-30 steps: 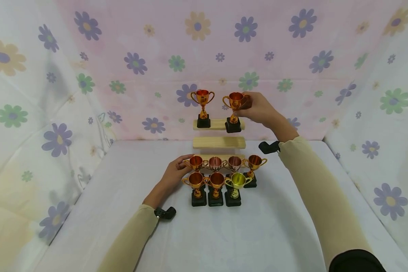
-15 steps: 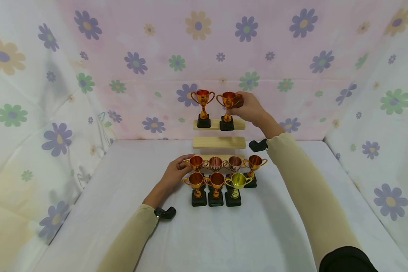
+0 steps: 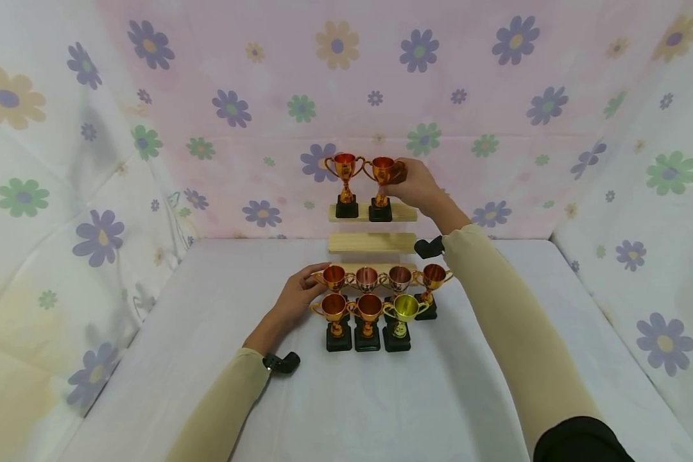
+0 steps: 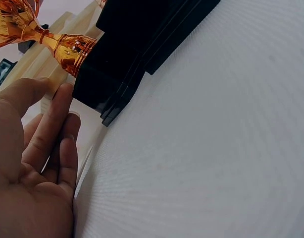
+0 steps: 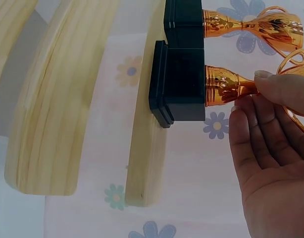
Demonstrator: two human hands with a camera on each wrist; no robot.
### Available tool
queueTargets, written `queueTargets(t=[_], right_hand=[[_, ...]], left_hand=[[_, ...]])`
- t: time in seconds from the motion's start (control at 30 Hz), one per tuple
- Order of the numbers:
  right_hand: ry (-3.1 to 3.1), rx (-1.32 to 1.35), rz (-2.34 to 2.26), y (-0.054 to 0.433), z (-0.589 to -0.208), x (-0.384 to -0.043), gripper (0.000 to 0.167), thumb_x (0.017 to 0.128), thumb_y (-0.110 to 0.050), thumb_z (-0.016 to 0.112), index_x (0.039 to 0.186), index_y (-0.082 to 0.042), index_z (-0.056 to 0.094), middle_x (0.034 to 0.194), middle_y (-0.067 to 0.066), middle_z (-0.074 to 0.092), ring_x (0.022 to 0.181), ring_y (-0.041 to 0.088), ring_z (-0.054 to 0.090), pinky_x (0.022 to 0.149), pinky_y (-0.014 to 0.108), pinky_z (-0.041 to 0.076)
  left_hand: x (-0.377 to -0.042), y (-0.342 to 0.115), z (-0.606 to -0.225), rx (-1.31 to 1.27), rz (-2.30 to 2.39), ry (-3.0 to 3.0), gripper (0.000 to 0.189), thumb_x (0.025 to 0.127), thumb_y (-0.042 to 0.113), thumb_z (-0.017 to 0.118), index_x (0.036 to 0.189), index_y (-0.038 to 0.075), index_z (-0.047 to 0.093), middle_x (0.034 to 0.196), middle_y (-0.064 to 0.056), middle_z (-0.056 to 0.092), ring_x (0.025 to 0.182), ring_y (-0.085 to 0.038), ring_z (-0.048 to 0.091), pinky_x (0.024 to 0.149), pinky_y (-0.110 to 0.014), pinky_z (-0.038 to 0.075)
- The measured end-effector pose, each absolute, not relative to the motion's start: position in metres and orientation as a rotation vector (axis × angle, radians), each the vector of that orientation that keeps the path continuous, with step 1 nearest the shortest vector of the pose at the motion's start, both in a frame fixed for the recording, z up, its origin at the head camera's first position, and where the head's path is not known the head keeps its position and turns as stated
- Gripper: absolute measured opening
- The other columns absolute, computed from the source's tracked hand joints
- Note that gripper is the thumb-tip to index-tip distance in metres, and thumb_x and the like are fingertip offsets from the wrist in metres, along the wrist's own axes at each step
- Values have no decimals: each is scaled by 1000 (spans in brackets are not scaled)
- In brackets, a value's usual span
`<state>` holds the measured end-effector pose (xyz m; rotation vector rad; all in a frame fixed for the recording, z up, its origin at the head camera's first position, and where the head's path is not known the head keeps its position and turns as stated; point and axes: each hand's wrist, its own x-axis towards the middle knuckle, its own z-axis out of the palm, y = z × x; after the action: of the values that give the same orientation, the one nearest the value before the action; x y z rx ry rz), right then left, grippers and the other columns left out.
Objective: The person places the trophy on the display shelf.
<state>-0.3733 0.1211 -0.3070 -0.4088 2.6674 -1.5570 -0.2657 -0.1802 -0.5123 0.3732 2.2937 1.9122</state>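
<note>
My right hand (image 3: pixel 420 187) pinches the stem of an orange-gold trophy cup (image 3: pixel 381 171) between thumb and fingers. Its black base (image 5: pixel 184 84) is at the top wooden step (image 3: pixel 405 212), close beside another orange-gold trophy cup (image 3: pixel 344 167) standing there. Low on the left, my left hand (image 3: pixel 293 294) holds the end of the lowest wooden step (image 4: pixel 57 79) between thumb and index finger. Right by those fingertips is the black base (image 4: pixel 105 69) of a trophy cup on the table.
Several trophy cups stand in two rows before the rack, among them a yellow-gold one (image 3: pixel 405 308), a copper-pink one (image 3: pixel 366 278) and an orange one (image 3: pixel 433 276) at the right end. The middle wooden step (image 3: pixel 372 242) lies between. Flowered cloth (image 3: pixel 254 160) hangs behind the white table (image 3: pixel 237 256).
My right hand has moved left with the trophy cup, bringing it from the right end of the top step up beside the other cup. My left hand has stayed still.
</note>
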Motion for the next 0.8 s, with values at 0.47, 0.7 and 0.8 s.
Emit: queueTargets(t=[0.47, 0.7, 0.8], right_hand=[[2647, -387, -1625, 114, -311, -376, 39, 98, -8, 77, 132, -1, 60, 125, 17, 66, 118, 32, 63, 107, 46, 51], [2663, -391, -1615, 112, -311, -376, 38, 97, -7, 77, 131, -1, 61, 124, 18, 66, 116, 32, 63, 107, 47, 51], [2663, -383, -1617, 111, -310, -376, 37, 97, -7, 77, 130, -1, 61, 123, 17, 66, 116, 32, 63, 107, 47, 51]], left_hand=[[-265, -180, -512, 365, 1911, 2292, 48, 105, 20, 70, 152, 22, 58, 128, -5, 77, 128, -24, 66, 116, -53, 43], [-266, -181, -512, 380, 1896, 2322, 48, 105, 15, 68, 152, 20, 58, 123, -7, 78, 119, -22, 70, 109, -46, 49], [-266, -181, -512, 379, 1894, 2330, 47, 106, 14, 68, 152, 20, 58, 123, -7, 78, 117, -21, 70, 107, -44, 50]])
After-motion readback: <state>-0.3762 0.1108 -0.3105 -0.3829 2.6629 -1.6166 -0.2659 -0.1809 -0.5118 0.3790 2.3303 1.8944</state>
